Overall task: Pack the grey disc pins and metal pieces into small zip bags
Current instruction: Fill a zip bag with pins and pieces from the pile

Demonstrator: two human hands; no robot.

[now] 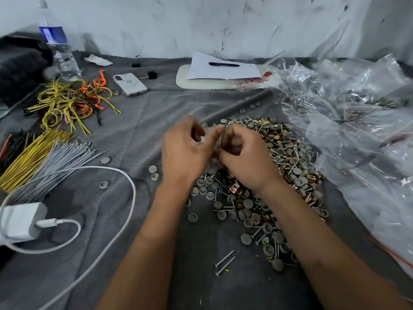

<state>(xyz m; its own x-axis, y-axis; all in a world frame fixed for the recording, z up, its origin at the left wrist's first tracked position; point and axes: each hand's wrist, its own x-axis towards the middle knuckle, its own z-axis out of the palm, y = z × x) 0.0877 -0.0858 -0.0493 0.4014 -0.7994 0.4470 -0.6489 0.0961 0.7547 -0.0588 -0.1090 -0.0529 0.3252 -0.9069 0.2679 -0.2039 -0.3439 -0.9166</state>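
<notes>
Meeting above the near-left edge of the parts heap [268,171]: left hand [185,151] and right hand [243,157], close together, blurred with motion. Curling round something pale and see-through between them, most likely a small zip bag [214,142], though too smeared to be sure. Right hand's fingers [232,139] bending inward as if pinching at it; left hand's fingers [196,128] loosely hooked, thumb reaching toward the right hand. Whether either grip is actually closing on the bag or on parts: cannot tell.

Lying under and beyond the hands: the heap itself, grey disc pins mixed with brass-coloured square metal pieces [234,189] and loose nails, spreading toward the near side, where two nails [224,262] are lying apart. Scattering left of the heap: a few stray grey discs [153,168].

Piling right of the heap: clear plastic bags [357,130], some already holding parts. Lying left of the heap: grey ties [64,162], yellow wires [67,101], a white charger [22,222] with its cable. Sitting beyond the heap: a phone [130,83], papers with a pen [224,64], a water bottle [59,48] further left.

Judging the step as opening or filling a bag. Doing it well likely means holding the mouth wide with one hand, keeping the bag directly over the heap so dropped pieces fall back, feeding pins shank-first to avoid piercing the film, then pressing the zip fully along its length.
</notes>
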